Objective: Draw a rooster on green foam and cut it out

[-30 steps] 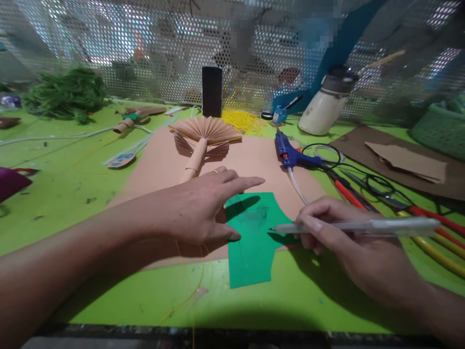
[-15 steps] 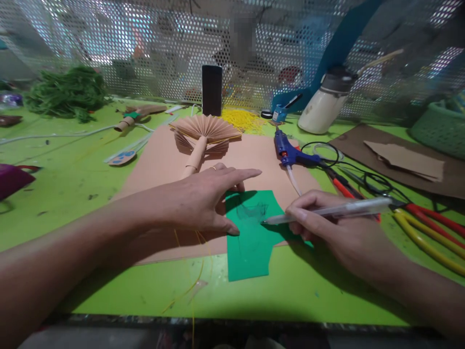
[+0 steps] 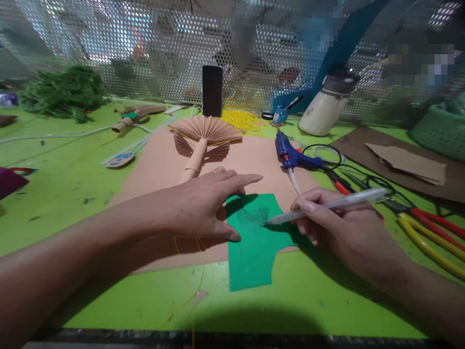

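Observation:
A green piece of paper [image 3: 250, 261] with cut edges and dark pen lines lies partly on a tan sheet [image 3: 145, 165], its lower end over the green table. My left hand [image 3: 207, 203] rests with thumb and fingers spread, the thumb on the paper's left edge. In my right hand [image 3: 327, 220] is a clear-barrelled pen [image 3: 337, 202], pinched and slanted. Its tip is at the drawn lines, touching or just above the paper. Beyond my left hand lies a folded paper fan [image 3: 205, 131] with a rolled paper handle, partly hidden by that hand.
A blue glue gun [image 3: 288, 150] lies at the right, with cables, red-handled pliers and scissors with yellow and red handles [image 3: 417, 232] nearby. A phone [image 3: 212, 91] stands at the back, by yellow strands [image 3: 241, 120] and a white bottle [image 3: 321, 109]. Green fibre [image 3: 63, 92] is heaped at the far left.
The pen tip has shifted very slightly on the green paper. The view has moved a little, and both hands keep nearly the same pose.

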